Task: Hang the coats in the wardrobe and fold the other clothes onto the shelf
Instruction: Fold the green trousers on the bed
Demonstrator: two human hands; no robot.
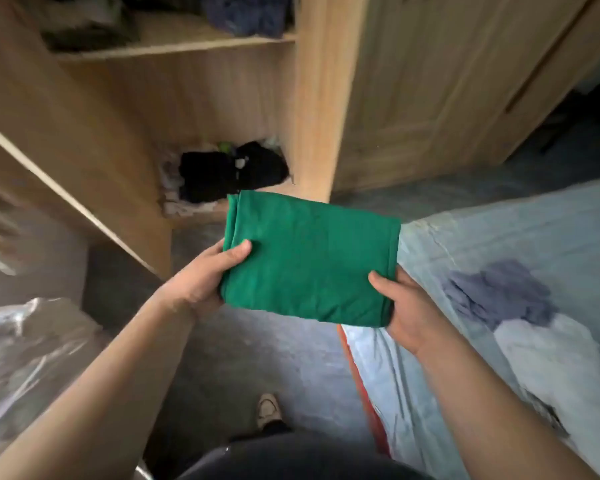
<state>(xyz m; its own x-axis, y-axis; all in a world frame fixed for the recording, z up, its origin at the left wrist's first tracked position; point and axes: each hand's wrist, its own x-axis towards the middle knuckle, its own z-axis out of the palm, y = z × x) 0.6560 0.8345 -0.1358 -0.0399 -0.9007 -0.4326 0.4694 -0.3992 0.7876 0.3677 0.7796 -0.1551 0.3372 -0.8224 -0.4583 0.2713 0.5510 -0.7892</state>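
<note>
I see left grip (205,278), right grip (409,313) each clasping near corner of folded green fabric garment (309,261); black clothes pile (222,174) beyond grips.

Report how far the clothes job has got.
Done: clothes lie on the upper shelf, and a black pile sits lower down. In hand: the left hand and right hand grip a folded green garment. Left: a purple cloth and a white cloth lie loose on the bed. No hung coats show.
</note>
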